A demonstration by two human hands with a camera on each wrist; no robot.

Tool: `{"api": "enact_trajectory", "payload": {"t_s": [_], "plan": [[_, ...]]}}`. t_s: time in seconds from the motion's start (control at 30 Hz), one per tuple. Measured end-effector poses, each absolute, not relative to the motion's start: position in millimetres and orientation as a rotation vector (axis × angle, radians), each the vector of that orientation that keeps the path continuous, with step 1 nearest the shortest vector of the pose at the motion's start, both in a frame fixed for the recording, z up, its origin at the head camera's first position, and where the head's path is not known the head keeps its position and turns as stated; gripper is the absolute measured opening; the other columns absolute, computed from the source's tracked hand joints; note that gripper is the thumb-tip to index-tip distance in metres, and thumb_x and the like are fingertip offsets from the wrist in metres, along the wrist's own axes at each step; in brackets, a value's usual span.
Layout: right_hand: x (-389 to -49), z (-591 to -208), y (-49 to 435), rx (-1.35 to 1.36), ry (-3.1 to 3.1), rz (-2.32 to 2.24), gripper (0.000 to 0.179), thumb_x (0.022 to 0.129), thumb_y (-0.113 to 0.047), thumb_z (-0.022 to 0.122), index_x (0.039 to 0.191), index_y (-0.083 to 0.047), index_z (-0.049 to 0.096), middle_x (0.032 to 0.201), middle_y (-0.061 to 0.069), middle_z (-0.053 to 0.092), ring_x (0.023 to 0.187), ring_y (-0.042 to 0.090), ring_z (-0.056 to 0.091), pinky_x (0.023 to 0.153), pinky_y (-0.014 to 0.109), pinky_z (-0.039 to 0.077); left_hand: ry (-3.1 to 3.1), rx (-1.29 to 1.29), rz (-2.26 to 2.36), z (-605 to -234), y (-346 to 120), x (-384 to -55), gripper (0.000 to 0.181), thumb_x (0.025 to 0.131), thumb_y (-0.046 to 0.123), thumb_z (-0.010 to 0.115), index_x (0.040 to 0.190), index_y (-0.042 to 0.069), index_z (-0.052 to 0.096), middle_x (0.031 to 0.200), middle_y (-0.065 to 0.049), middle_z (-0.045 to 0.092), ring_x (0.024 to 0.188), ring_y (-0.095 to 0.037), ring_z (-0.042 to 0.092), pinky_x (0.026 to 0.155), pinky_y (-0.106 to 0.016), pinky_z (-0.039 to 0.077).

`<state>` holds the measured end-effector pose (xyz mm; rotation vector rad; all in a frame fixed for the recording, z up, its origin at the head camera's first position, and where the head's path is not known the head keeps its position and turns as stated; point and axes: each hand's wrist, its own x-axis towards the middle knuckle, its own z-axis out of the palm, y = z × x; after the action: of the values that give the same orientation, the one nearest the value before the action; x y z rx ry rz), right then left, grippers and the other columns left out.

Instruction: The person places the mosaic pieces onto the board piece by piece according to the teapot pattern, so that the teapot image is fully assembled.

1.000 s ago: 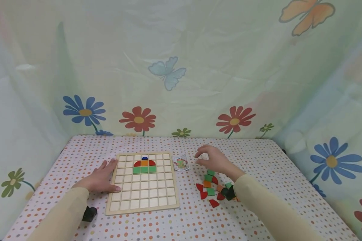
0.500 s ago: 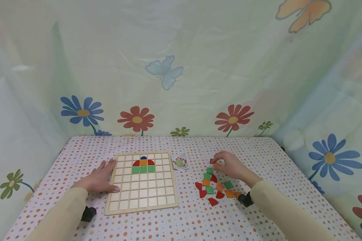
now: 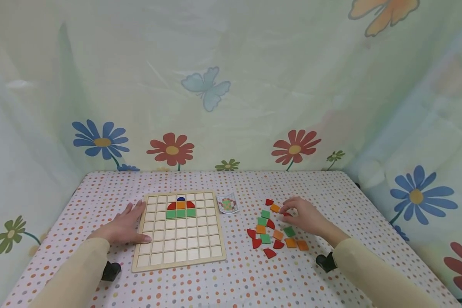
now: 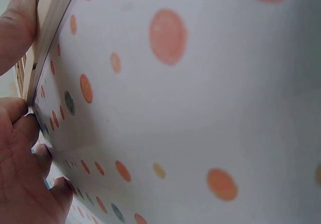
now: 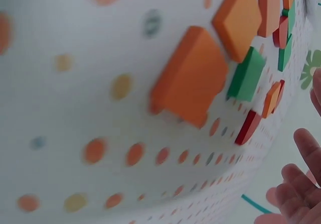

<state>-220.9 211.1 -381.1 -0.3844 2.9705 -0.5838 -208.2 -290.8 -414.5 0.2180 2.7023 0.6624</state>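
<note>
A wooden grid board (image 3: pixel 177 256) lies on the table. Near its top sit a blue half-round tile (image 3: pixel 181 199), red quarter-round tiles (image 3: pixel 171 206), an orange square tile (image 3: pixel 181 205) and a row of green square tiles (image 3: pixel 181 213). My left hand (image 3: pixel 121 224) rests at the board's left edge; its thumb (image 4: pixel 15 28) lies on the frame and its fingers are spread along the side. My right hand (image 3: pixel 306 216) hovers at the loose tiles, fingertips just over a red quarter-round tile (image 5: pixel 249 127). A gap shows between fingers and tile in the right wrist view.
Loose red, orange and green tiles (image 3: pixel 265 238) lie scattered to the right of the board. A small pattern card (image 3: pixel 228 203) lies at the board's upper right. The dotted tablecloth (image 3: pixel 200 286) meets a flowered curtain (image 3: pixel 231 107) behind.
My right hand has moved right, away from the card to the loose tiles, then a little further right, uncovering a red and an orange tile. My left hand has stayed on the board.
</note>
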Motion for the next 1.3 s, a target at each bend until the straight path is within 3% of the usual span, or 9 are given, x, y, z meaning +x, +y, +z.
{"api": "enact_trajectory", "payload": {"t_s": [0.23,0.63,0.93,1.3], "plan": [[-204.7,-381.0,223.4,-0.283,2.916,-0.616,0.008,0.092,-0.013,0.076,0.100,-0.012,0.076,0.136,0.024,0.061,0.132,0.049,0.051,0.107,0.066,0.047,2.687,0.195,0.678,-414.7,-290.5,-207.9,0.120,0.080,0.041,0.085,0.160,-0.009,0.010,0.167,-0.033,0.005,0.153,-0.056,-0.002,0.122,-0.074,0.008],[-181.6,-391.4,238.6,-0.251,2.827,-0.649,0.008,0.088,-0.016,0.080,0.095,-0.017,0.076,0.134,0.020,0.062,0.129,0.049,0.053,0.105,0.068,0.046,2.705,0.223,0.658,-411.1,-290.0,-207.7,0.118,0.082,0.039,0.085,0.159,-0.011,0.011,0.166,-0.035,0.005,0.152,-0.057,-0.001,0.122,-0.074,0.009],[-178.3,-400.3,239.7,-0.383,2.858,-0.593,0.014,0.082,-0.018,0.086,0.091,-0.019,0.075,0.131,0.019,0.063,0.121,0.042,0.060,0.099,0.060,0.053,2.698,0.233,0.658,-414.7,-291.4,-207.9,0.118,0.082,0.040,0.084,0.159,-0.010,0.011,0.166,-0.035,0.006,0.152,-0.057,0.000,0.121,-0.074,0.009],[-180.0,-404.4,237.6,-0.338,2.857,-0.533,0.017,0.080,-0.017,0.088,0.091,-0.019,0.075,0.134,0.020,0.061,0.123,0.043,0.058,0.100,0.060,0.052,2.697,0.220,0.662,-412.7,-290.4,-207.4,0.118,0.082,0.041,0.084,0.159,-0.010,0.010,0.166,-0.034,0.005,0.153,-0.057,-0.001,0.122,-0.074,0.009]]}}
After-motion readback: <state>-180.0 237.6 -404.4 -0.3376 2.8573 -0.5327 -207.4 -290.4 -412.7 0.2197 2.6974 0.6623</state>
